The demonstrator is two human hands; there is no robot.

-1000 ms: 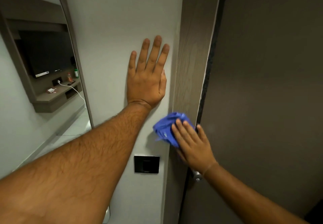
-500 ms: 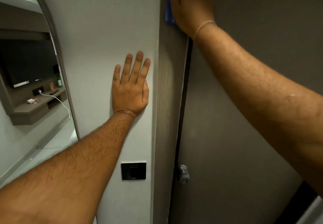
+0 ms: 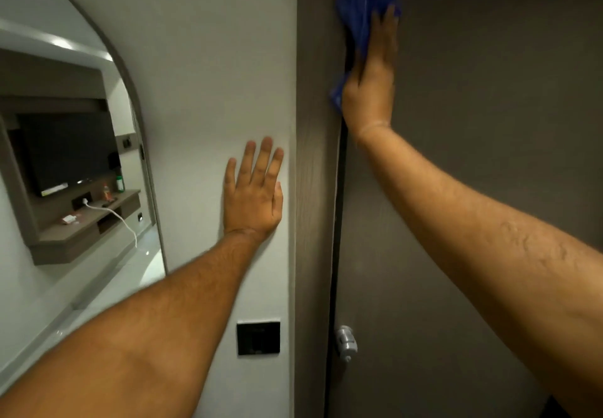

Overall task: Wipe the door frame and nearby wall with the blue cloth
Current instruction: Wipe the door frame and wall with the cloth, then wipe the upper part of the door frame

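A grey-brown wooden door frame point(image 3: 315, 169) runs top to bottom between the white wall point(image 3: 208, 68) and the dark door point(image 3: 473, 91). My right hand point(image 3: 372, 81) is raised high and presses the blue cloth point(image 3: 360, 9) against the frame's inner edge where it meets the door. The cloth bunches above and left of my fingers and is blurred. My left hand point(image 3: 254, 195) lies flat on the white wall just left of the frame, fingers spread and pointing up, holding nothing.
A black switch plate point(image 3: 258, 337) sits on the wall below my left hand. A silver door knob point(image 3: 346, 342) is low on the door edge. An arched mirror point(image 3: 75, 169) at left reflects a TV and a shelf.
My right hand with the cloth went from knob height up the frame, past the top of view, and is now back in view near the top. My left hand stayed planted on the wall.
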